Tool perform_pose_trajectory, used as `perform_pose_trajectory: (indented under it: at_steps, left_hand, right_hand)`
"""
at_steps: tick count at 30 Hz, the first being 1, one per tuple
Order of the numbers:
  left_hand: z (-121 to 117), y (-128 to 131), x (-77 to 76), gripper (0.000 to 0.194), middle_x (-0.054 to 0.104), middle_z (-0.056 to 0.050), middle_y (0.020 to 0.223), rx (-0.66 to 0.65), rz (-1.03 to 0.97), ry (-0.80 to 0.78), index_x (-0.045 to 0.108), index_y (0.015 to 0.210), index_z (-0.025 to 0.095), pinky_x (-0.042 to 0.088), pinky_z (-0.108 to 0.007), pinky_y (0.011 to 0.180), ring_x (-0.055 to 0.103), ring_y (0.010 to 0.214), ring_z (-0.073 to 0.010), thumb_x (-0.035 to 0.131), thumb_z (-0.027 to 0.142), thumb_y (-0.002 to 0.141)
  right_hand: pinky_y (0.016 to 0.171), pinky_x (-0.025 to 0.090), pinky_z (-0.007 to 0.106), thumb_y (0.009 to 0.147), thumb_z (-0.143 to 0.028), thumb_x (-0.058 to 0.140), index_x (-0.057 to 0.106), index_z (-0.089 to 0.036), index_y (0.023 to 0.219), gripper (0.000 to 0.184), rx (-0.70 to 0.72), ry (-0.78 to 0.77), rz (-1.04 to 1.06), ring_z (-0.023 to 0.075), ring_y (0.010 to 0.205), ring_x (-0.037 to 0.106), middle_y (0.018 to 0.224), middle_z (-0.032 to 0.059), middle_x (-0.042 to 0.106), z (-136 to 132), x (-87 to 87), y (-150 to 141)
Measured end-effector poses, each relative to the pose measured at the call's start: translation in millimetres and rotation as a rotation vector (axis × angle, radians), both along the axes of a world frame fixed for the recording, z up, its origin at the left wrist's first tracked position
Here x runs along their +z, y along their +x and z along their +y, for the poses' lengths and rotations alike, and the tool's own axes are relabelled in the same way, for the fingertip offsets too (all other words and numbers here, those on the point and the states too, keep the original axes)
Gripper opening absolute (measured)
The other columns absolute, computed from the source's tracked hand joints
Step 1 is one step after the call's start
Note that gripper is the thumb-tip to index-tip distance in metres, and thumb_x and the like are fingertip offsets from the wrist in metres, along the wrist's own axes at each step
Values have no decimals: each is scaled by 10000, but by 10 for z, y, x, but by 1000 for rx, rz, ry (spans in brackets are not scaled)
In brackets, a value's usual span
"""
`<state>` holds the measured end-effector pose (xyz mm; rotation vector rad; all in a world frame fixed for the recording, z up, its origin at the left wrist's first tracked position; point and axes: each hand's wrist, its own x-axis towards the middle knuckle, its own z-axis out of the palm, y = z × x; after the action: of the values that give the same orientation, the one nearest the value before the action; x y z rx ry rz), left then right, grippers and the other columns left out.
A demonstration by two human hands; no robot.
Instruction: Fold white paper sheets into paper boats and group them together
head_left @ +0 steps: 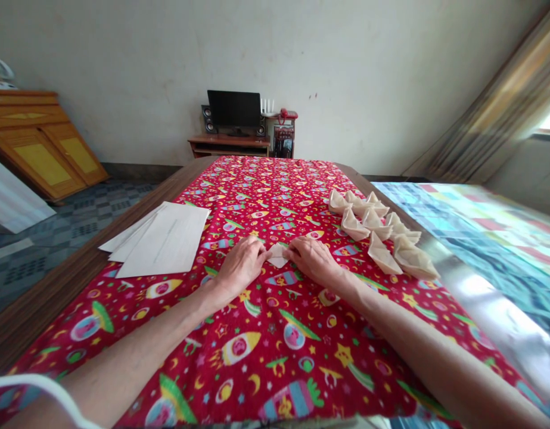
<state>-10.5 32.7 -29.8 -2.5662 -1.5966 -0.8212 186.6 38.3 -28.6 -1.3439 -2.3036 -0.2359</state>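
Note:
A small piece of folded pale paper lies on the red patterned cloth between my two hands. My left hand grips its left side with thumb and fingers closed. On the opposite side my right hand pinches the paper's right edge. Both hands rest low, close to the cloth, and partly cover the paper's ends. Several folded paper boats stand grouped to the right of my right hand. Off to the left of my left hand are flat paper sheets, fanned out and overlapping, with faint print on the top one.
The red cloth covers most of a brown wooden table. A bed with a patterned cover adjoins on the right. Beyond the far end, a monitor stands on a desk. A white cable crosses near my left forearm.

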Motion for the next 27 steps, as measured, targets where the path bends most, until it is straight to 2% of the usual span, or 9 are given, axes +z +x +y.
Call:
perform_pose_trajectory:
  at_steps: [2, 5, 9, 15, 17, 21, 27]
  left_hand:
    - [16, 3, 1, 227, 575, -32, 765, 9, 7, 7, 573, 721, 174, 422, -269, 673, 564, 725, -163, 536, 320, 890]
    - [40, 1, 3, 248, 571, -21, 755, 13, 14, 17, 569, 721, 180, 405, -257, 643, 559, 699, -151, 527, 354, 892]
    - [62, -32, -10, 180, 567, -8, 765, -15, -12, -7, 562, 736, 181, 392, -250, 625, 561, 692, -148, 589, 313, 856]
    - [95, -102, -60, 115, 554, -3, 769, -68, -87, -21, 554, 748, 181, 400, -242, 636, 550, 698, -142, 601, 240, 835]
    - [112, -123, -59, 90, 555, -5, 774, -105, -129, -36, 564, 773, 179, 403, -236, 639, 541, 687, -133, 562, 224, 851]
    - [164, -112, -12, 237, 559, -15, 740, -128, -157, -55, 597, 769, 175, 405, -245, 664, 539, 686, -137, 421, 242, 913]
    - [287, 30, 33, 212, 625, -22, 699, -128, -180, -115, 654, 726, 177, 402, -239, 611, 574, 652, -151, 574, 341, 832]
  right_hand:
    - [702, 363, 236, 873, -367, 581, 603, -206, 819, 171, 0, 36, 45, 152, 813, 595, 866, 42, 678, 10, -28, -4]
    - [667, 356, 235, 846, -404, 612, 603, -213, 800, 197, -17, -25, 66, 152, 792, 591, 835, 28, 674, 35, -35, -15]
    - [610, 336, 236, 848, -390, 608, 615, -214, 787, 187, -29, -125, 39, 145, 724, 580, 786, 21, 662, 52, 19, -8]
    - [629, 344, 226, 858, -337, 594, 611, -200, 821, 144, 1, -128, 67, 141, 743, 574, 803, 27, 654, 48, -13, 50]
    - [630, 344, 220, 865, -310, 581, 605, -198, 823, 123, 30, -131, 92, 135, 741, 568, 801, 22, 648, 50, -43, 60]
    - [614, 343, 211, 863, -269, 574, 596, -194, 791, 107, 90, -122, 154, 122, 697, 545, 763, 9, 625, 39, -74, 62]
    - [632, 378, 208, 846, -234, 588, 630, -185, 795, 82, 171, -154, 246, 122, 700, 559, 777, 17, 632, -29, -47, 108]
